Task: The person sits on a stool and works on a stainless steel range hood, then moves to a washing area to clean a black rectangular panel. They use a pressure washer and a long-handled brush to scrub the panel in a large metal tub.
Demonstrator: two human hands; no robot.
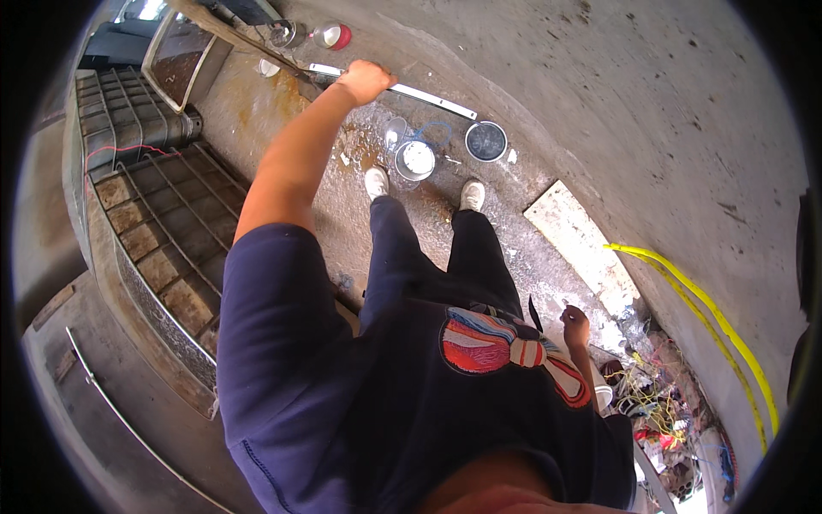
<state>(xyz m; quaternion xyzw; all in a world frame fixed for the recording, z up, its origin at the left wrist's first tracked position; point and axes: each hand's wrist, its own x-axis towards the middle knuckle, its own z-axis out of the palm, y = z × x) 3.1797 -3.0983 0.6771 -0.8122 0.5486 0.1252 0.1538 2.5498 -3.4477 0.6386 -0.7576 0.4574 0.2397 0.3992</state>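
Observation:
My left hand [366, 82] is closed around a long white strip [437, 101] with small holes, held out over the floor. Its left end is close to a long brown pole [225, 31]. Below the strip's right end is a round container with dark contents [486, 141]. A metal pot with white contents [415, 160] sits by my left shoe, beside a clear cup [395, 130] and a thin blue cord. My right hand [576, 324] hangs low at my right side with curled fingers; whether it holds anything is unclear. A dark pointed thing [534, 313] shows between it and my shirt.
A grey wall [642, 128] curves along the right, with a stained board [578, 241] at its foot and a yellow strap [725, 327] near it. Tangled wires and rubbish [655, 398] lie at lower right. Barred metal frames [160, 238] stand left. A red pot [332, 36] is farther ahead.

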